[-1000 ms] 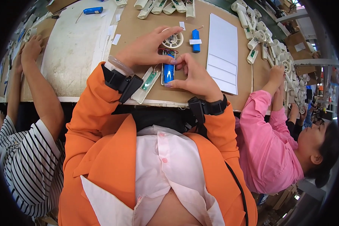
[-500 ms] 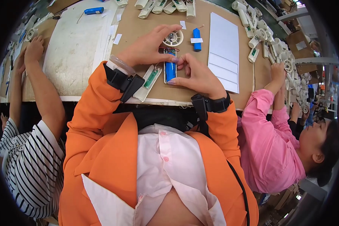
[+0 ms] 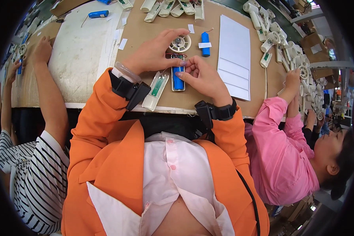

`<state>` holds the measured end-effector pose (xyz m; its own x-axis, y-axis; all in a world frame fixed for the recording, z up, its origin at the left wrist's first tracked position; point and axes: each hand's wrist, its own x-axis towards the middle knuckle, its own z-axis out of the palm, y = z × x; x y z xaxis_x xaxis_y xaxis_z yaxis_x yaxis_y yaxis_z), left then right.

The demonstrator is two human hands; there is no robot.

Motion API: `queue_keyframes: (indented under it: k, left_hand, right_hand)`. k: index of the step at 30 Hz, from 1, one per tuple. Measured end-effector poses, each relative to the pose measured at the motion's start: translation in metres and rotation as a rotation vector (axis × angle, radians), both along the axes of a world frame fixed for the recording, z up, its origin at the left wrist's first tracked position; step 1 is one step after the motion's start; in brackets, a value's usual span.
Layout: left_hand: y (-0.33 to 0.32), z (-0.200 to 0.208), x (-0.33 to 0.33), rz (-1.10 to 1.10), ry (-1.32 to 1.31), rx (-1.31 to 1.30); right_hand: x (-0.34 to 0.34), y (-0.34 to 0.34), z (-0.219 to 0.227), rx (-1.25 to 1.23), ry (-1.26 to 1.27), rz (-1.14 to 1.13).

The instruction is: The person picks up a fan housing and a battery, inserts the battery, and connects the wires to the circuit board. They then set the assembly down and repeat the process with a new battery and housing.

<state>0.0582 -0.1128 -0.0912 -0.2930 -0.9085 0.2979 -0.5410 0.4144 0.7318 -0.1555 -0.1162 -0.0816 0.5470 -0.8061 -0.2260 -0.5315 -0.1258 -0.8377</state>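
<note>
A white plastic housing with a round spoked head (image 3: 179,48) lies in front of me, a blue cylindrical battery (image 3: 178,81) set in its narrow body. Thin red wires and a small green board show between head and battery. My left hand (image 3: 155,51) curves round the head, its thumb pressing at the battery's upper end and its index finger along the head's far rim. From the right, my right hand (image 3: 206,76) rests its thumb on the battery, other fingers curled at the housing's side. Beside them lies a white half-shell with a green circuit board (image 3: 157,87).
Another blue battery with a white label (image 3: 205,44) lies beyond my right hand, beside stacked white sheets (image 3: 234,59). White shells (image 3: 173,7) lie at the far edge; more parts are heaped right. A blue battery (image 3: 98,14) is far left. Co-workers sit on both sides.
My right thumb has moved up from the battery's lower end to nearer its upper end. My left hand stays at the head. The left co-worker's hand now shows a blue battery.
</note>
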Motion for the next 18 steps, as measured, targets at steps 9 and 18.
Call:
queue_keyframes:
  k: [9,18]
  left_hand:
    - [0.001,0.003,0.002,-0.024,0.033,0.029]
    - [0.001,0.016,0.01,-0.136,0.07,0.293]
  right_hand:
    - [-0.004,0.003,0.001,0.021,-0.05,0.01]
    - [-0.01,0.0,-0.009,0.071,-0.183,-0.001]
